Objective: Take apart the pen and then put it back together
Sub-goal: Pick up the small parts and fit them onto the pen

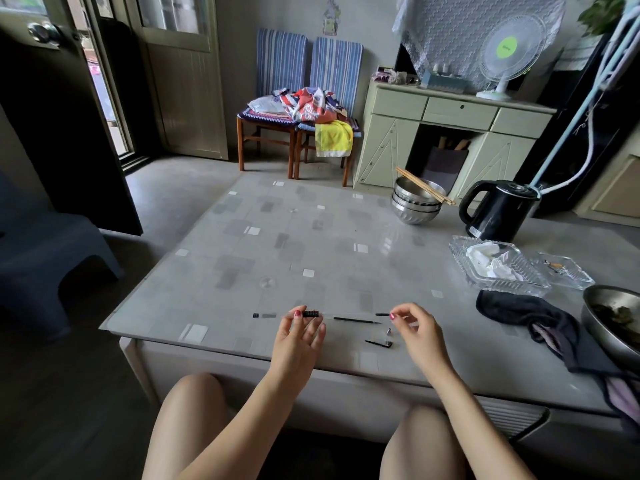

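The pen lies in parts near the front edge of the glass-topped table (311, 237). My left hand (298, 337) pinches the clear pen barrel at its black ribbed grip (310, 313); the barrel's black end plug (255, 315) points left. My right hand (414, 329) pinches a short black piece (382, 314) between thumb and forefinger, level with the barrel. Between my hands the thin black refill (356, 320) rests on the table. The small metal tip (388, 331) and the black clip cap (379, 343) lie just left of my right hand.
A dark cloth (526, 317) and a metal bowl (609, 320) sit right of my right hand. Behind them are glass trays (498, 268), a black kettle (498, 209) and stacked steel bowls with chopsticks (415, 202). My knees are below the table edge.
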